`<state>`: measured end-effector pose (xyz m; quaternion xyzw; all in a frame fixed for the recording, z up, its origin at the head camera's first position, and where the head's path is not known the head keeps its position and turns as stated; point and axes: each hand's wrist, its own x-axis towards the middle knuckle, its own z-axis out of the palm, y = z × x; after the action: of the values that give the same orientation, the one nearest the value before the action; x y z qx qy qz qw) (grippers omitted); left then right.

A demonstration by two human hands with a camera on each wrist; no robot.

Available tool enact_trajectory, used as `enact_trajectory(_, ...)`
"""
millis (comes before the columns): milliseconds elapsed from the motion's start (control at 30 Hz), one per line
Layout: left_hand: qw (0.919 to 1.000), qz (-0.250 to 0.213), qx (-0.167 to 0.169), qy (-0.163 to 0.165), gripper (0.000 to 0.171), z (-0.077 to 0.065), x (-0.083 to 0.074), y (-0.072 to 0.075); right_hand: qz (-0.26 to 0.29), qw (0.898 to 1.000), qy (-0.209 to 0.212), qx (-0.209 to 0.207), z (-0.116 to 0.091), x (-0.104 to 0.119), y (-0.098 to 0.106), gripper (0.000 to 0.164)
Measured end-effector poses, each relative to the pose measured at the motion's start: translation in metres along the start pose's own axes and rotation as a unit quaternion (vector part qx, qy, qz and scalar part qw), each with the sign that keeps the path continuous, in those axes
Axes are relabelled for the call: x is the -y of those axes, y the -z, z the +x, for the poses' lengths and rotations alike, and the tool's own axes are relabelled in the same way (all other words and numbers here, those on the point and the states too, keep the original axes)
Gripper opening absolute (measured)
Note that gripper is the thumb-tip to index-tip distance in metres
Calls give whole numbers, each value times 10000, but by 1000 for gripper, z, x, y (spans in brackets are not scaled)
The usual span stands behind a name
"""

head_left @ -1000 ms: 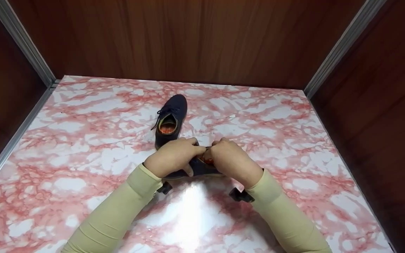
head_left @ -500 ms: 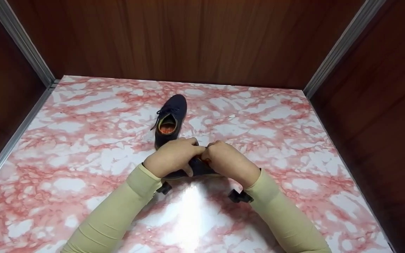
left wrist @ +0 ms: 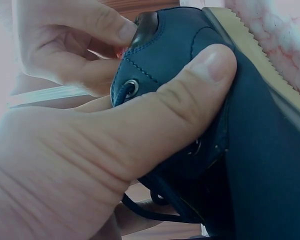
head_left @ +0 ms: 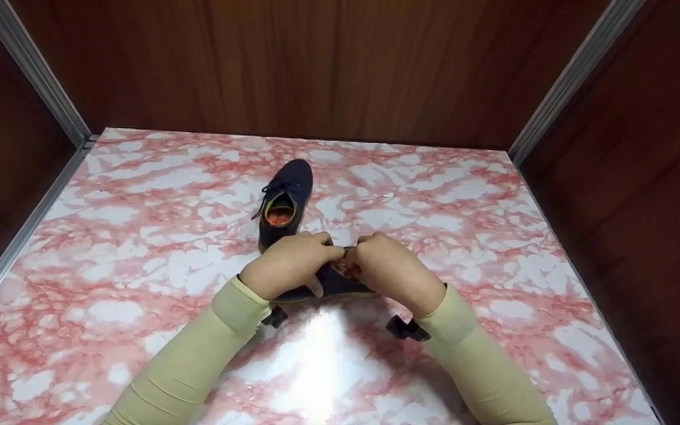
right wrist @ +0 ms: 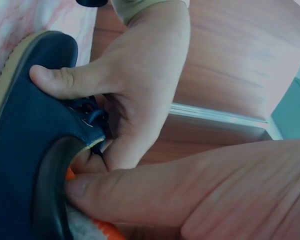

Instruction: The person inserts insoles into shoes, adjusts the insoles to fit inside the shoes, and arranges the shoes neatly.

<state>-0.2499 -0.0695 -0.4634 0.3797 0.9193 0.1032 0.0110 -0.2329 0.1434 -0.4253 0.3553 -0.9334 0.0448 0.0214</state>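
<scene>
A dark navy lace-up shoe (head_left: 340,284) lies sideways in front of me in the head view, toe to the left. My left hand (head_left: 293,262) grips its front part, the thumb pressed along the side above the pale serrated sole (left wrist: 260,55). At the shoe's mouth, my right hand (head_left: 396,271) has curled fingers, with the thumb against the inside of the collar (right wrist: 50,185). Some fingertips are hidden in the opening. Orange lining (right wrist: 109,231) shows under that hand in the right wrist view. A loop of lace (left wrist: 152,216) hangs below the left thumb.
The matching navy shoe (head_left: 297,177) stands upright just beyond, toe away from me, its heel close to my left hand. Red-and-white marbled tabletop (head_left: 464,224) surrounds both. Dark wood panels (head_left: 340,71) close off the back and sides.
My right hand shifted slightly left toward the left hand, then back right, uncovering more of the shoe's orange inside. The left hand and the far shoe stay in place.
</scene>
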Motion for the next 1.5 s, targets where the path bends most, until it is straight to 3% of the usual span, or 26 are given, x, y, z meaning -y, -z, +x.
enact_trajectory(300, 10000, 35, 57, 56, 62, -1, -1, 1, 150, 9999, 57, -35, 4, 2, -4, 16)
enact_trajectory(700, 9999, 86, -99, -16, 66, 1, -1, 0, 57, 9984, 296, -479, 3, 2, -10, 20)
enact_trajectory(800, 9999, 103, -124, -39, 69, 2, -1, 0, 12, 9988, 220, -445, 2, 3, -9, 18)
enact_trajectory(1000, 9999, 127, -68, -56, 69, 2, 0, 0, -22, 9993, -370, -17, -2, 5, -1, 4)
enact_trajectory(1167, 9998, 190, -12, -98, 64, 1, 0, 0, -279, 9965, -750, 245, -6, 5, 6, 9)
enact_trajectory(1300, 9998, 195, -11, -106, 64, 1, 0, 0, -216, 9969, -732, 198, -6, 4, 7, 6)
enact_trajectory(1500, 9998, 169, -11, -93, 64, 1, -1, 1, 9, 9988, -479, -76, -5, 5, 3, 14)
